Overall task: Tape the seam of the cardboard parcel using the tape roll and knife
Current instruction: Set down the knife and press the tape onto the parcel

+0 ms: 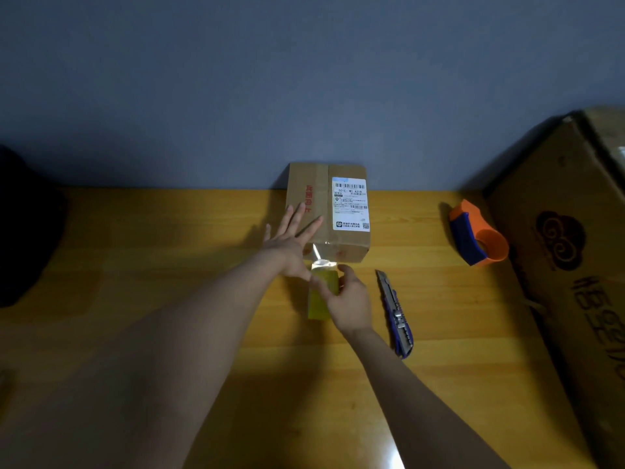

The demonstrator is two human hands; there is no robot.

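Left hand (pixel 291 238) flat, steadying the brown cardboard parcel (pixel 327 211) while right hand (pixel 348 302) grips the yellowish clear tape roll (pixel 322 292), drawing tape taut

The scene is dim, with a soft pool of light on the middle of the table (pixel 169 265) and darker corners. Glare shines off the clear tape strip (pixel 319 257) and off the table's near edge at the bottom right. The forearms are murky and soft. Wide-angle distortion tilts the large box (pixel 558 265) at right.
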